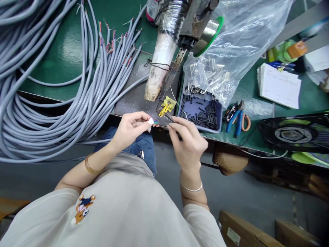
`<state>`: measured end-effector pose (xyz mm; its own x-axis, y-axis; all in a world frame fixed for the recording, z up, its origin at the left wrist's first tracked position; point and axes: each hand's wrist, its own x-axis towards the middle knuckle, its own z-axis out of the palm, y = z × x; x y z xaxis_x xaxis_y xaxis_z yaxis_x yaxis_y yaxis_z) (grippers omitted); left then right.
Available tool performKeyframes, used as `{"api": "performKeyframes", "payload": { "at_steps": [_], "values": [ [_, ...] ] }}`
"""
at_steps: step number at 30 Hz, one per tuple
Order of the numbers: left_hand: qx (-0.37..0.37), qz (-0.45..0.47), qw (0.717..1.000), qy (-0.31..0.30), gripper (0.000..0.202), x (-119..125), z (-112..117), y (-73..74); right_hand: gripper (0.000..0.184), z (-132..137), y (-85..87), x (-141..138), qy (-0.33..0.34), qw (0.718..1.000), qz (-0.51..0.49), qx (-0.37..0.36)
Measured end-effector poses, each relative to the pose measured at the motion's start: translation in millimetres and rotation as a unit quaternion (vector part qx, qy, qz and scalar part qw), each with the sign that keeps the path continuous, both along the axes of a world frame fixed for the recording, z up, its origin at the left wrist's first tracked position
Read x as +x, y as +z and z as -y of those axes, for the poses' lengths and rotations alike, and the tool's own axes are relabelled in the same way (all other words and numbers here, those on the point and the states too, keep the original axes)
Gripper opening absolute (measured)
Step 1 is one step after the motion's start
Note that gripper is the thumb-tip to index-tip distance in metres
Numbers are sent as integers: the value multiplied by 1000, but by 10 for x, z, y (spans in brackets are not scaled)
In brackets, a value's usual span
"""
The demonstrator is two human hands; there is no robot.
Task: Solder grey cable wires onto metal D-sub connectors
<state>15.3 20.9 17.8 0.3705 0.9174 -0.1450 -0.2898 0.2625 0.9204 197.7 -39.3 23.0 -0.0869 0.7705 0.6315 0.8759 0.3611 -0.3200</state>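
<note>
My left hand [132, 127] is closed in a pinch on the end of a grey cable, whose thin coloured wires [155, 122] fan out to the right past a small white piece [150, 121] at the fingertips. Facing it, my right hand [189, 139] pinches a thin dark ridged piece [169, 118], partly hidden by the fingers; its exact kind is unclear. Just beyond both hands sits a yellow clip-like holder [166, 107], under the tip of a soldering iron [177, 63]. A small white connector [142, 154] with wires hangs near my lap.
Bundled grey cables [77, 120] fill the left. Right of the iron stand a solder spool [209, 36] and a purple tray [218, 116] of small black tubes, partly under a plastic bag [246, 37]. Farther right are blue-handled pliers [238, 122], a notepad [279, 85] and a black fan [295, 133].
</note>
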Motion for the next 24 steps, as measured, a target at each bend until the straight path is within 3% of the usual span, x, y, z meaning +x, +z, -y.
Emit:
{"api": "performKeyframes", "payload": {
  "at_steps": [2,5,9,12,16,24],
  "values": [
    [6,-9,1000,2,18,7,-2,14,19,-23,-83,-13,23,998,64,8],
    [18,-36,999,6,17,21,-4,33,25,-16,-124,-16,62,997,54,10],
    [24,-66,998,3,15,32,-10,21,19,9,-98,-36,52,989,-141,-16],
    [19,-81,996,-37,14,40,1,-6,10,13,-106,-86,19,950,-308,-51],
    [27,-83,993,-80,14,58,32,-36,8,24,-151,-173,19,921,-379,-92],
    [9,-42,999,16,17,49,11,-44,7,13,-193,-208,-20,908,-411,-82]
  ]
}}
